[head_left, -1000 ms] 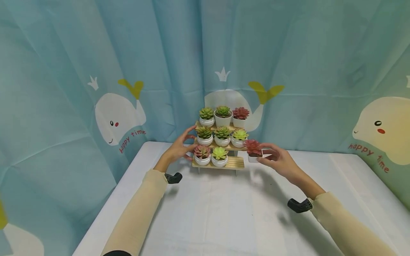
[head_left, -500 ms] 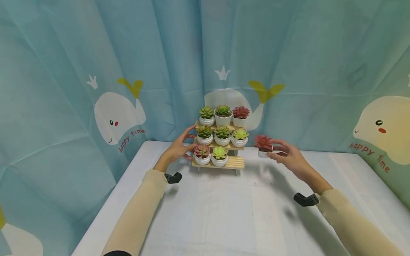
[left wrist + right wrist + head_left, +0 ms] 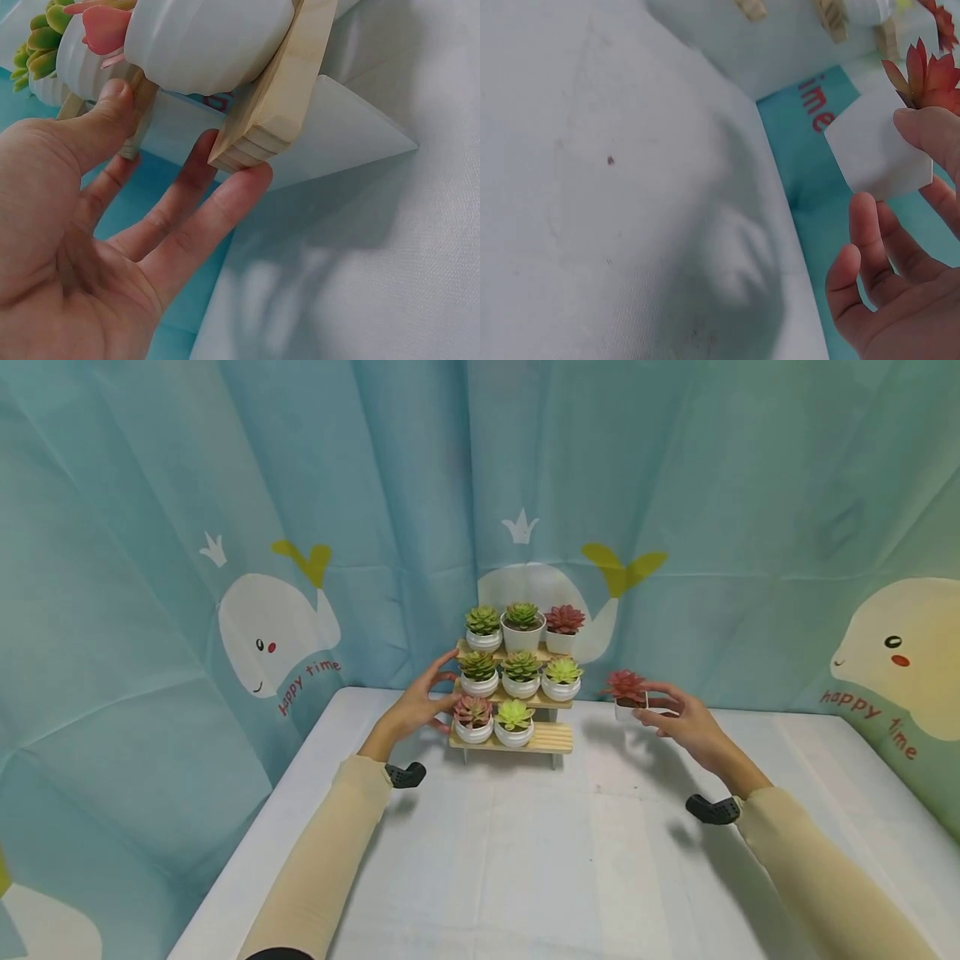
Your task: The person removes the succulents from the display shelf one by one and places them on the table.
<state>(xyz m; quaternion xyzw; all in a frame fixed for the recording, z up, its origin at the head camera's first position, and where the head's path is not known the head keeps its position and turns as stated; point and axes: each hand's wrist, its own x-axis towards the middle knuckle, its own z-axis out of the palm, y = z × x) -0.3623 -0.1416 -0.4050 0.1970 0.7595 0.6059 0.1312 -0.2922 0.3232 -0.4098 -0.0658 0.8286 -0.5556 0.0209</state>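
The right hand (image 3: 678, 720) pinches a red succulent in a square white pot (image 3: 628, 695), held above the table (image 3: 525, 860) just right of the wooden tiered stand (image 3: 517, 740). The left hand (image 3: 416, 708), fingers straight, touches the stand's left end, beside eight potted succulents (image 3: 521, 675) on its steps.
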